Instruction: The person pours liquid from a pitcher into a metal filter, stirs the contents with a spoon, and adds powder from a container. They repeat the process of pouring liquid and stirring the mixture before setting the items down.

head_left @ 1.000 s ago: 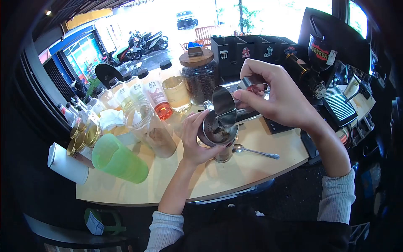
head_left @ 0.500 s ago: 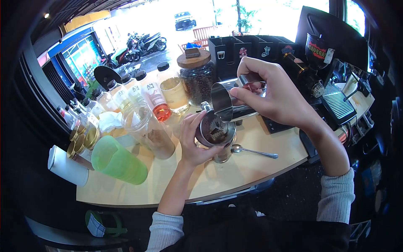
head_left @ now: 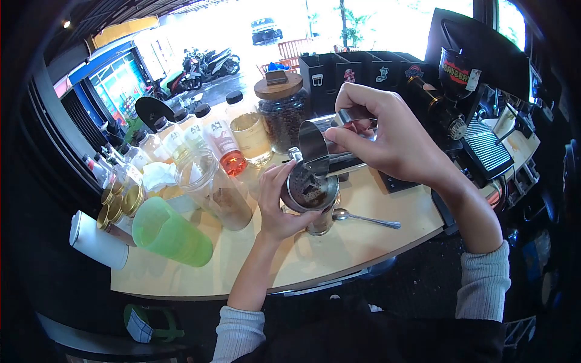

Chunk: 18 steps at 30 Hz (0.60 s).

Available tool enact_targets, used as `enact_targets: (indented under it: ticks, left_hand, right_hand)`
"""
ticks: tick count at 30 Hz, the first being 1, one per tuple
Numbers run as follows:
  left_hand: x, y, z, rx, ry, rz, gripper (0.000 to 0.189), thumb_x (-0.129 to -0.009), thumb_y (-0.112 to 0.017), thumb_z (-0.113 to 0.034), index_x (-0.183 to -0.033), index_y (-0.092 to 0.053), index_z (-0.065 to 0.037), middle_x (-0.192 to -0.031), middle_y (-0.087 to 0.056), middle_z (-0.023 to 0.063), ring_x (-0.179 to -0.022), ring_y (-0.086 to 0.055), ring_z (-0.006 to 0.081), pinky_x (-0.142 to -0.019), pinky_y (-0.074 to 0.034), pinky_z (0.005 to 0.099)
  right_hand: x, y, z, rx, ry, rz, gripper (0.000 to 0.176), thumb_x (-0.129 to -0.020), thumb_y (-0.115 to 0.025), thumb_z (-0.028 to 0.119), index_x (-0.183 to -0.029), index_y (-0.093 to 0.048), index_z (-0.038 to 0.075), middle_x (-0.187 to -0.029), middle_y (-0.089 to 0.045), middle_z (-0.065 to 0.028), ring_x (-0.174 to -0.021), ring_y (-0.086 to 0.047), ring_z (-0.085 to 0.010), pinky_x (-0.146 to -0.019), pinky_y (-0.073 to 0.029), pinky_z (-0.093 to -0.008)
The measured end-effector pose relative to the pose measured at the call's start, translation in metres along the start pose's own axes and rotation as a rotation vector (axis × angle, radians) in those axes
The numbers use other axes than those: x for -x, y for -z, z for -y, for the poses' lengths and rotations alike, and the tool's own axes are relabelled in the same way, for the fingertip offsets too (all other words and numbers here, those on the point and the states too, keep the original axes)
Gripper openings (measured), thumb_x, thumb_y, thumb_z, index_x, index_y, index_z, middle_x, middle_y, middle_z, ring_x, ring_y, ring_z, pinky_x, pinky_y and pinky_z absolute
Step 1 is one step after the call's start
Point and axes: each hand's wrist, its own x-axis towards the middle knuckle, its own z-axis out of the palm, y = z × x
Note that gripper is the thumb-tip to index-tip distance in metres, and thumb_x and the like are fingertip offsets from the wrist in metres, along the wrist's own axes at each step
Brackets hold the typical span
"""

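Observation:
My right hand [head_left: 393, 136] grips the handle of a metal pitcher [head_left: 315, 148], tilted with its lip down over a round metal coffee dripper [head_left: 293, 195]. Dark, wet coffee grounds [head_left: 313, 195] with some froth show inside the dripper. My left hand [head_left: 279, 209] curls round the dripper's near left side, fingers and thumb on its wall. Under the dripper stands a drinking glass [head_left: 321, 226], partly hidden by it and by my hand. Just right of the glass a metal spoon [head_left: 369, 219] lies on the table.
To the left stand a large clear jar [head_left: 227, 202], a green tumbler [head_left: 172, 233], a white cup [head_left: 100, 239] and several bottles [head_left: 218, 136]. Behind are a jar of coffee beans [head_left: 284, 118] and a black organiser box [head_left: 363, 75]. The table's front edge [head_left: 278, 290] curves before me.
My right hand and the pitcher have shifted slightly left over the dripper. The left hand stays round the dripper.

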Motion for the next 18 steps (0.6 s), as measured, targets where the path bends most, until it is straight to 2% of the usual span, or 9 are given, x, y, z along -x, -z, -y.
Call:
enact_targets:
  ticks: [5, 8, 14, 16, 18]
  left_hand:
    - [0.000, 0.000, 0.000, -0.003, -0.011, 0.002, 0.086, -0.046, -0.086, -0.025, -0.124, -0.056, -0.004, -0.110, -0.059, 0.0122, -0.104, -0.054, 0.0321, -0.093, -0.041, 0.0427]
    - [0.001, 0.000, 0.000, -0.016, -0.010, 0.001, 0.086, -0.046, -0.086, -0.025, -0.124, -0.056, -0.004, -0.111, -0.059, 0.0124, -0.105, -0.054, 0.0324, -0.093, -0.041, 0.0429]
    - [0.001, 0.001, -0.001, -0.028, 0.000, 0.010, 0.088, -0.045, -0.086, -0.025, -0.125, -0.055, -0.005, -0.113, -0.058, 0.0127, -0.107, -0.053, 0.0329, -0.096, -0.040, 0.0437]
    - [0.002, 0.001, 0.000, -0.027, -0.001, 0.010, 0.088, -0.045, -0.087, -0.025, -0.125, -0.055, -0.005, -0.113, -0.058, 0.0128, -0.108, -0.053, 0.0331, -0.096, -0.040, 0.0436]
    - [0.002, 0.001, -0.001, -0.028, 0.002, 0.012, 0.088, -0.045, -0.087, -0.025, -0.124, -0.055, -0.005, -0.113, -0.058, 0.0128, -0.108, -0.053, 0.0331, -0.096, -0.040, 0.0436]
  right_hand:
    - [0.005, 0.004, 0.001, -0.056, -0.036, -0.001, 0.026, -0.081, -0.067, 0.013, -0.088, -0.050, -0.005, -0.066, -0.048, -0.0121, -0.062, -0.047, -0.0127, -0.060, -0.046, -0.0299]
    - [0.010, 0.006, 0.002, 0.031, -0.085, 0.040, 0.026, -0.081, -0.067, 0.013, -0.087, -0.049, -0.005, -0.066, -0.047, -0.0094, -0.062, -0.045, -0.0103, -0.059, -0.044, -0.0281]
    - [0.020, 0.004, -0.001, -0.072, -0.090, 0.034, 0.024, -0.082, -0.067, 0.011, -0.085, -0.048, -0.004, -0.068, -0.048, -0.0053, -0.063, -0.044, -0.0080, -0.058, -0.043, -0.0267]
    - [0.022, 0.003, -0.003, -0.076, -0.074, 0.018, 0.027, -0.084, -0.069, 0.018, -0.079, -0.047, 0.003, -0.065, -0.041, 0.0024, -0.060, -0.037, -0.0043, -0.052, -0.030, -0.0231]
    - [0.022, 0.000, -0.005, -0.107, -0.077, 0.013, 0.027, -0.083, -0.069, 0.018, -0.078, -0.047, 0.003, -0.065, -0.041, 0.0022, -0.060, -0.037, -0.0045, -0.052, -0.030, -0.0232]
